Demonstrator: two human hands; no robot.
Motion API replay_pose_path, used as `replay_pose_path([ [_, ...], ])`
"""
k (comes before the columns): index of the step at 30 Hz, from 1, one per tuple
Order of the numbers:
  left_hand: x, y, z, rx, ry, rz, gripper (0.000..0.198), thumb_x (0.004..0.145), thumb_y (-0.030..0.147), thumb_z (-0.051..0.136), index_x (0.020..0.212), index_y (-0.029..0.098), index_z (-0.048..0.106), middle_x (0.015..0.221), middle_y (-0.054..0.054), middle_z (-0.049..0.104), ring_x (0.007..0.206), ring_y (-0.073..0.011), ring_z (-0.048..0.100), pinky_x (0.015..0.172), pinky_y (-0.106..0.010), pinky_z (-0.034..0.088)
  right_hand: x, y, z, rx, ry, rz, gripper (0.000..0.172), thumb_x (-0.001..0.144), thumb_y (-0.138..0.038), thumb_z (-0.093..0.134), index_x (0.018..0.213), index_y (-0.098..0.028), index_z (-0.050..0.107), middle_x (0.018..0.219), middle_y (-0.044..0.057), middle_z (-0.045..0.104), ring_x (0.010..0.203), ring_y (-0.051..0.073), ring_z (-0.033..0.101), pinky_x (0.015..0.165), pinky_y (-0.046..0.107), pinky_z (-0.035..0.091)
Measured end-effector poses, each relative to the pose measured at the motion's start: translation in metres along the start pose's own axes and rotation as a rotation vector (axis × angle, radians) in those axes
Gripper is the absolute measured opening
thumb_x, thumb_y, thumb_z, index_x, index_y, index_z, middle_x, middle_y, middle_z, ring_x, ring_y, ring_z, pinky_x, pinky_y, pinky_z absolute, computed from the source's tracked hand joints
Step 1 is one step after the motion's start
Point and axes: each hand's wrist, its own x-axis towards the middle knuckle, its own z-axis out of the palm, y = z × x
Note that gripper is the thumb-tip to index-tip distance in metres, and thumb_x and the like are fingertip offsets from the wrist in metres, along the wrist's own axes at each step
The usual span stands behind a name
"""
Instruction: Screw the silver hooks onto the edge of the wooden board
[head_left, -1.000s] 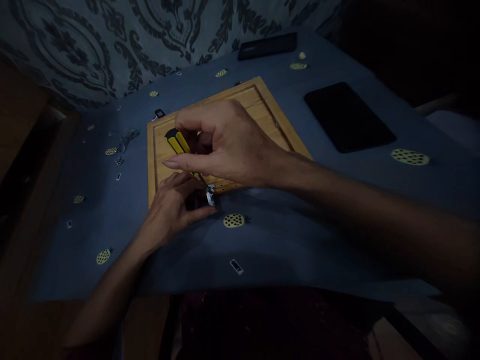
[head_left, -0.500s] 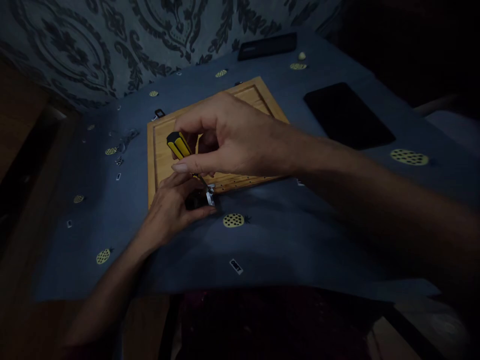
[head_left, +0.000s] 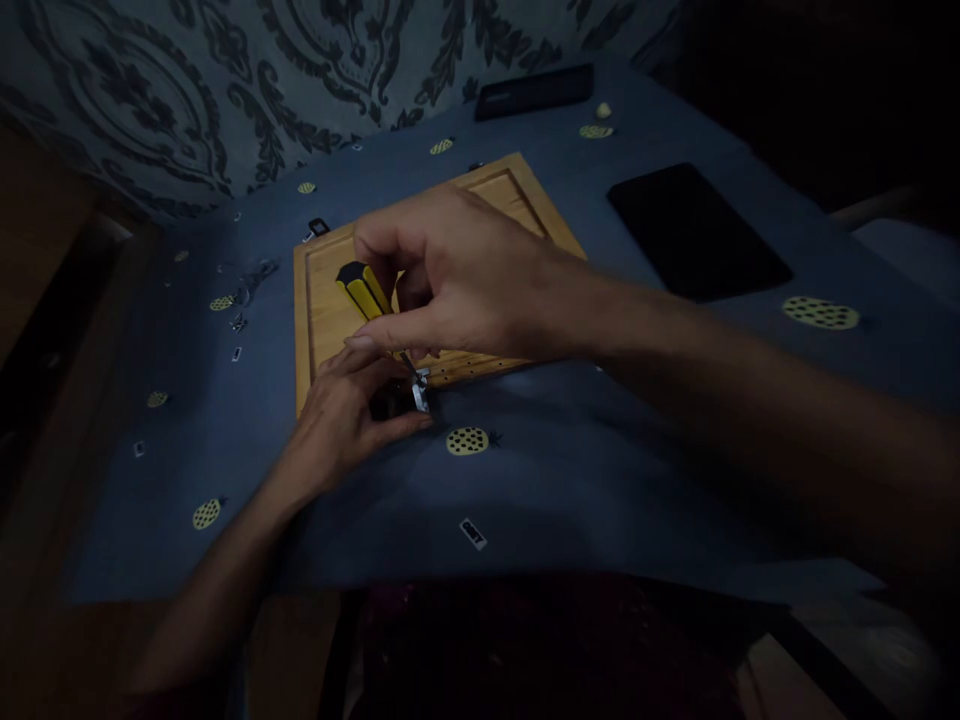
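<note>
Two hands in play here: the right hand (head_left: 457, 285) is wrapped around one yellow-and-black screwdriver (head_left: 367, 294), shaft angled down to one silver metal fitting (head_left: 420, 397) at the near edge of one wooden panel (head_left: 324, 285). Left hand (head_left: 341, 420) has thumb and fingers pinched on that fitting, and two flat black slabs (head_left: 697, 235) sit on the blue tablecloth (head_left: 600, 480).

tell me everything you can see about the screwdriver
The screwdriver has a ridged yellow and black handle, seemingly plastic, and a thin dark shaft, seemingly metal. Held in the right hand, it slants down rightward over the wooden board, its lower end at a small metal piece; the tip cannot be made out.
</note>
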Motion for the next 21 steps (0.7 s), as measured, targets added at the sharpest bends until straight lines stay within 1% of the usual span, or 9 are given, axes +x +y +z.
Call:
replay_pose_path([
  [2,0.0,0.0,0.0,-0.005,-0.001,-0.007,0.038,0.084,0.049,0.078,0.109,0.021,0.074,0.116,-0.009,0.071,0.114,-0.0324,0.064,0.1,-0.051,0.052,0.001,0.002,0.004,0.026,0.018,-0.007,0.041,0.083,-0.016,0.078,0.069,-0.021,0.039,0.065,-0.008,0.049,0.059,0.006,0.049,0.052,0.021,0.041],
  [4,0.0,0.0,0.0,-0.009,0.0,-0.005,0.038,0.084,0.049,0.079,0.11,0.021,0.074,0.116,-0.009,0.071,0.113,-0.0332,0.065,0.1,-0.052,0.053,0.001,0.004,0.004,0.068,-0.002,-0.028,0.035,0.084,-0.015,0.076,0.074,-0.02,0.043,0.069,-0.007,0.053,0.062,0.006,0.053,0.055,0.02,0.043],
  [6,0.0,0.0,0.001,-0.006,0.0,-0.003,0.039,0.083,0.05,0.079,0.108,0.02,0.075,0.116,-0.01,0.071,0.111,-0.0337,0.065,0.098,-0.052,0.054,0.0,0.004,0.002,0.115,-0.054,-0.052,0.026,0.088,-0.013,0.072,0.08,-0.019,0.048,0.073,-0.006,0.057,0.063,0.006,0.056,0.056,0.019,0.046],
  [8,0.001,0.0,0.001,-0.004,0.006,0.009,0.037,0.083,0.05,0.079,0.106,0.02,0.076,0.116,-0.01,0.07,0.111,-0.034,0.066,0.096,-0.051,0.055,-0.001,0.004,-0.002,0.157,-0.126,-0.069,0.02,0.091,-0.009,0.065,0.081,-0.018,0.05,0.075,-0.005,0.061,0.063,0.006,0.057,0.057,0.018,0.048],
  [10,0.001,0.0,0.002,-0.013,0.024,0.023,0.036,0.083,0.048,0.079,0.107,0.021,0.075,0.118,-0.01,0.07,0.112,-0.0337,0.066,0.097,-0.051,0.055,-0.001,0.003,-0.005,0.179,-0.176,-0.081,0.024,0.093,-0.007,0.061,0.075,-0.018,0.049,0.073,-0.004,0.062,0.063,0.006,0.057,0.059,0.018,0.05],
  [11,0.001,0.0,0.002,-0.018,0.029,0.027,0.037,0.083,0.047,0.079,0.108,0.021,0.075,0.118,-0.01,0.07,0.112,-0.0333,0.066,0.097,-0.051,0.054,-0.001,0.003,-0.005,0.178,-0.177,-0.086,0.029,0.092,-0.007,0.062,0.071,-0.018,0.046,0.07,-0.004,0.06,0.064,0.006,0.057,0.059,0.018,0.05],
  [15,0.0,-0.001,0.002,-0.013,0.016,0.003,0.038,0.084,0.048,0.079,0.11,0.021,0.073,0.114,-0.009,0.072,0.112,-0.0326,0.065,0.098,-0.051,0.053,0.0,0.003,0.001,0.097,-0.066,-0.079,0.044,0.086,-0.015,0.074,0.063,-0.02,0.037,0.064,-0.006,0.047,0.064,0.007,0.05,0.057,0.019,0.045],
  [17,-0.001,0.0,0.002,-0.01,0.017,0.001,0.036,0.084,0.047,0.08,0.107,0.021,0.073,0.113,-0.008,0.073,0.112,-0.0321,0.065,0.097,-0.05,0.052,0.001,0.003,0.006,0.062,0.003,-0.077,0.043,0.084,-0.018,0.077,0.064,-0.019,0.039,0.066,-0.006,0.045,0.065,0.007,0.047,0.057,0.02,0.044],
  [21,0.001,0.001,0.0,-0.012,-0.017,0.001,0.034,0.085,0.047,0.079,0.103,0.02,0.071,0.112,-0.009,0.072,0.109,-0.0314,0.064,0.096,-0.049,0.051,0.002,0.003,0.012,0.031,0.164,-0.1,0.038,0.088,-0.018,0.073,0.069,-0.02,0.04,0.072,-0.006,0.046,0.067,0.007,0.046,0.058,0.02,0.043],
])
